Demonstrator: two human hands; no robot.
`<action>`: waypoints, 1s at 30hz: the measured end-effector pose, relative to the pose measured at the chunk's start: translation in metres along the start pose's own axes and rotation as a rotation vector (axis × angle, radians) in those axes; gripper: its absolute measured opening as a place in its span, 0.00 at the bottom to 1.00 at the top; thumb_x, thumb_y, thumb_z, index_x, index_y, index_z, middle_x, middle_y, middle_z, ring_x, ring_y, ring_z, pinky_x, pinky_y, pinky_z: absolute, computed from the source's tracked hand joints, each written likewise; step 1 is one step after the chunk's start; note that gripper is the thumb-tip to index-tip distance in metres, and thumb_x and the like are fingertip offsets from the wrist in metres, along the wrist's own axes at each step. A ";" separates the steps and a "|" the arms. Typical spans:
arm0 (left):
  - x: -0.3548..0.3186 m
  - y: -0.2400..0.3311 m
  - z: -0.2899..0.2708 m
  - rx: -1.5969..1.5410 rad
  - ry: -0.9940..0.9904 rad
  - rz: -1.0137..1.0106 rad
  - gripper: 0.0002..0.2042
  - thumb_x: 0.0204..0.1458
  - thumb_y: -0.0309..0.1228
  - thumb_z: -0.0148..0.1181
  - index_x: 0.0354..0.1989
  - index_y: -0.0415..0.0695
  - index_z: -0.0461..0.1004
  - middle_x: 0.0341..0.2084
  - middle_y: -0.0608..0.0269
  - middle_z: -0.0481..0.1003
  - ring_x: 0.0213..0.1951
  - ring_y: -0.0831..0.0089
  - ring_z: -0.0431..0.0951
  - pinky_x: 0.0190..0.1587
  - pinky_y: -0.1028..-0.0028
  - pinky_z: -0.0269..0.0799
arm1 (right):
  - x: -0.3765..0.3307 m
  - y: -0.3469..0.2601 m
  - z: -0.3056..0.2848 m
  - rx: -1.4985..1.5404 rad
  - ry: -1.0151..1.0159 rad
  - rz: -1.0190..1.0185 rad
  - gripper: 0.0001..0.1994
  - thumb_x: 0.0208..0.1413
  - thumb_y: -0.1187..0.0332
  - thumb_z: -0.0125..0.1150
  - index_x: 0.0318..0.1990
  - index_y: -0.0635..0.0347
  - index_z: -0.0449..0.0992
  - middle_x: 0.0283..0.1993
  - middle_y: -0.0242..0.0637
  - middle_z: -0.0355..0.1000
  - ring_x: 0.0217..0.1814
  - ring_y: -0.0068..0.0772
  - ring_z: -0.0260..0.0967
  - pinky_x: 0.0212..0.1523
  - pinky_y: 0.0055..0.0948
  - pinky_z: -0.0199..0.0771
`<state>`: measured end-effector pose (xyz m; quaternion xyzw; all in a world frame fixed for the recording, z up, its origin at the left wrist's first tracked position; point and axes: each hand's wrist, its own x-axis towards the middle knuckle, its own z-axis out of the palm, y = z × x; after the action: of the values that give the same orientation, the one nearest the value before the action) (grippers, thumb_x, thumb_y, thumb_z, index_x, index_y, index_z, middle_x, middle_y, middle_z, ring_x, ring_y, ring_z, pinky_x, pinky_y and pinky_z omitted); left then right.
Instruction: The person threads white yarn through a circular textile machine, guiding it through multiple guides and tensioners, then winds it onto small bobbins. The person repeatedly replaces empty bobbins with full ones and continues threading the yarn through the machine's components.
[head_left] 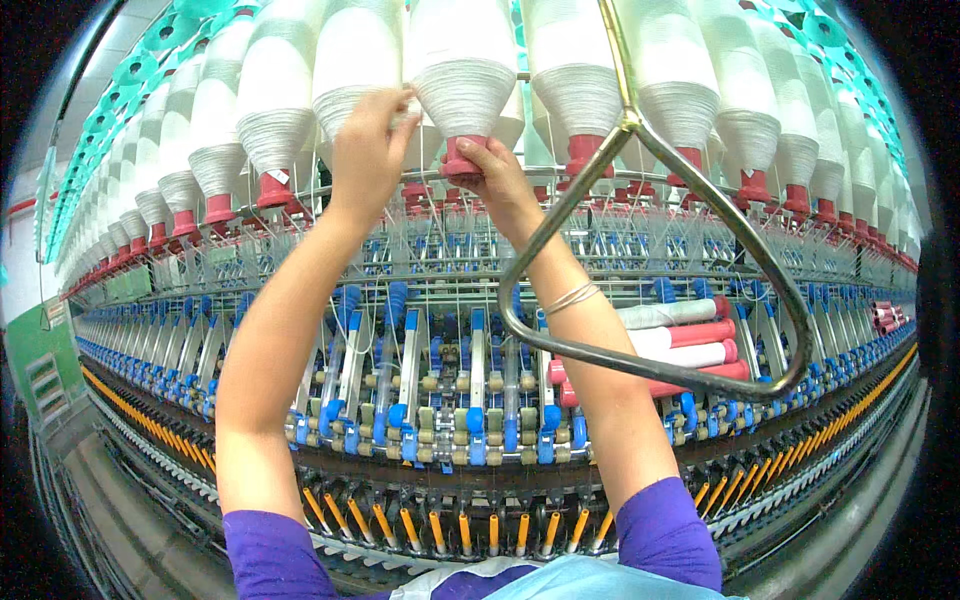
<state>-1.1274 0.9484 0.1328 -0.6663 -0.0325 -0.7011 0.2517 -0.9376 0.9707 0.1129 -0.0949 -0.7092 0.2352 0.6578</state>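
- Reaching overhead, both arms are raised to the creel row of a long spinning frame, where one large white roving bobbin (pixel 463 70) is being handled
- That bobbin is seen hanging in the upper row, level with its neighbours, between two other white bobbins (pixel 352 60) and directly above the blue drafting rollers (pixel 440 400)
- The right hand (pixel 497 175) is placed under the bobbin, with its fingers closed around the red tube end (pixel 463 160) at the bottom
- The left hand (pixel 368 150) is held against the bobbin's lower left flank, fingers bent and pinched together at the white windings; whether a loose strand is caught between them cannot be told
- The bobbin appears to be already hung in its place, so the mounting part is judged as done or nearly done
- What is left, as far as can be judged, is the freeing of the roving end and its leading down to the drafting section; no strand from this bobbin can be made out running down
- A bent metal rod frame (pixel 650 250) is hung in front of the right forearm, and behind it some pink and white tubes (pixel 690 340) are laid on the machine
- A thin thread loop (pixel 572 297) is worn on the right wrist
- The yellow-tipped spindles (pixel 440 530) along the lower rail are left untouched
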 end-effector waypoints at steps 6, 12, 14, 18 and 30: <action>0.086 -0.033 0.047 -0.105 0.206 -0.054 0.14 0.41 0.41 0.70 0.35 0.50 0.82 0.30 0.56 0.75 0.34 0.66 0.77 0.37 0.67 0.72 | 0.000 0.007 0.025 -0.396 0.461 -0.142 0.27 0.51 0.56 0.65 0.49 0.69 0.65 0.42 0.43 0.71 0.40 0.28 0.72 0.43 0.27 0.72; 0.046 -0.024 0.043 -0.355 0.555 -0.252 0.08 0.48 0.30 0.65 0.31 0.38 0.80 0.26 0.60 0.78 0.29 0.74 0.75 0.36 0.76 0.70 | -0.015 0.004 0.021 0.062 0.012 -0.119 0.24 0.51 0.60 0.64 0.49 0.69 0.66 0.41 0.41 0.72 0.41 0.33 0.73 0.40 0.27 0.76; -0.014 -0.010 0.021 -0.553 0.706 -0.244 0.08 0.51 0.29 0.63 0.31 0.34 0.79 0.24 0.62 0.78 0.28 0.77 0.74 0.35 0.77 0.69 | -0.020 0.001 0.010 0.419 -0.052 0.142 0.20 0.57 0.57 0.59 0.49 0.63 0.69 0.43 0.39 0.73 0.46 0.34 0.72 0.45 0.33 0.76; -0.214 0.040 0.015 -0.637 -0.418 -0.878 0.07 0.55 0.32 0.58 0.32 0.42 0.78 0.29 0.61 0.78 0.33 0.75 0.76 0.34 0.73 0.69 | -0.018 -0.004 0.003 0.008 0.109 0.090 0.19 0.56 0.54 0.59 0.46 0.60 0.73 0.41 0.34 0.74 0.46 0.28 0.72 0.48 0.35 0.73; -0.014 -0.117 0.168 0.305 -0.291 0.253 0.12 0.51 0.30 0.52 0.42 0.41 0.73 0.38 0.45 0.74 0.41 0.50 0.75 0.45 0.54 0.69 | -0.015 -0.014 0.015 0.005 -0.321 -0.242 0.16 0.43 0.61 0.71 0.36 0.60 0.75 0.34 0.34 0.76 0.32 0.28 0.74 0.36 0.27 0.74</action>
<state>-1.0197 1.1188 0.1718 -0.7134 -0.0903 -0.5477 0.4277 -0.9478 0.9490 0.1060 0.0314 -0.8107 0.1685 0.5598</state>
